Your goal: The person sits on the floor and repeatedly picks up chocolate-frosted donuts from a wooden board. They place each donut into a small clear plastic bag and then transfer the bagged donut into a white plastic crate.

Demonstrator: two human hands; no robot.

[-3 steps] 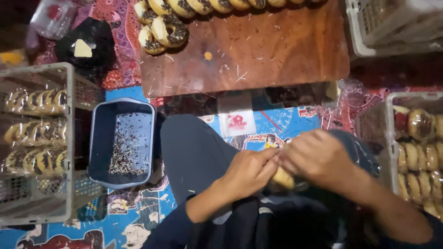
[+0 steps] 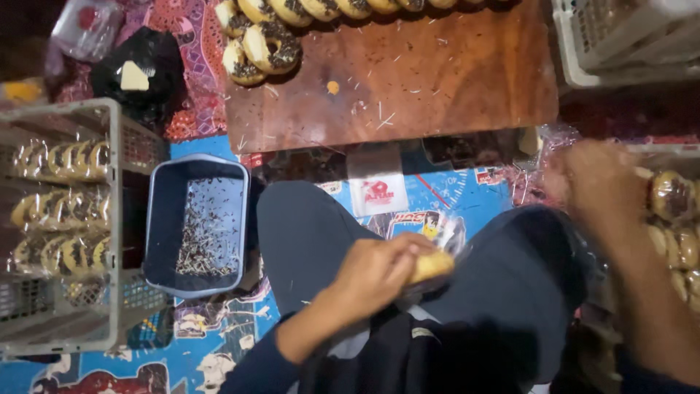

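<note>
My left hand rests over my lap and grips a yellowish doughnut partly inside a clear plastic wrapper. My right hand is blurred, reaching to the right toward a crate of wrapped doughnuts; whether it holds anything cannot be made out. Above my knees is a wooden board with several sprinkle-topped doughnuts along its far edge.
A blue tub with chocolate sprinkles stands left of my knee. A grey crate of bagged doughnuts fills the left side. A white crate sits at top right. A black bag lies at top left on patterned matting.
My right hand has left the doughnut and swung out to the right toward the crate. My left hand stays on the doughnut in my lap.
</note>
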